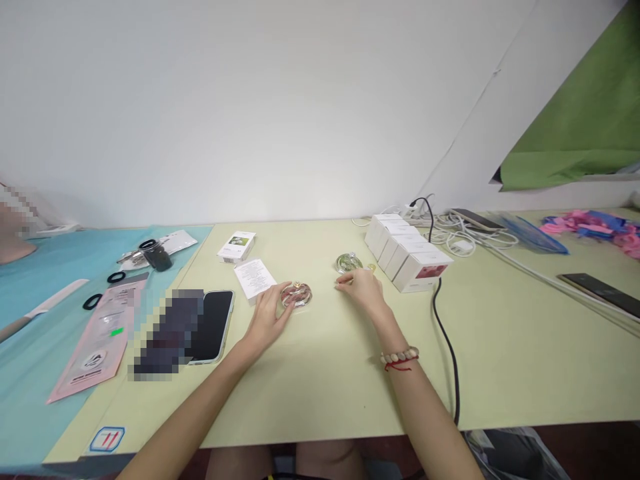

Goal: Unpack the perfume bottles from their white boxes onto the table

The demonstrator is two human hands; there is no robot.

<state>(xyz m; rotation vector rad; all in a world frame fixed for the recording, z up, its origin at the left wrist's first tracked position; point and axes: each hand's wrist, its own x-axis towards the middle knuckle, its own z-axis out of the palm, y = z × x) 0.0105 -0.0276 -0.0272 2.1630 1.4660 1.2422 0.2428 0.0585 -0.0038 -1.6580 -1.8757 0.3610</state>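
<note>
My left hand (269, 312) has its thumb and fingers around the near side of a round clear perfume bottle (297, 295) with reddish colour and a gold neck. The bottle lies on the yellow table. My right hand (364, 291), wearing a beaded bracelet and red string, has its fingertips pinched together just above the table. Something small and pale shows at those fingertips, too small to name. Right behind them lies a second round bottle (347, 262), greenish and clear. A small gold piece (371, 268) shows beside the knuckles of my right hand.
White boxes (417, 268) stand in a row on the right, with white cables and a black cord (447, 333) beyond. A small box (237, 247), a white printed box (254, 279) and a phone (213, 325) lie left. Farther left, a pink package (100, 343) rests on blue cloth.
</note>
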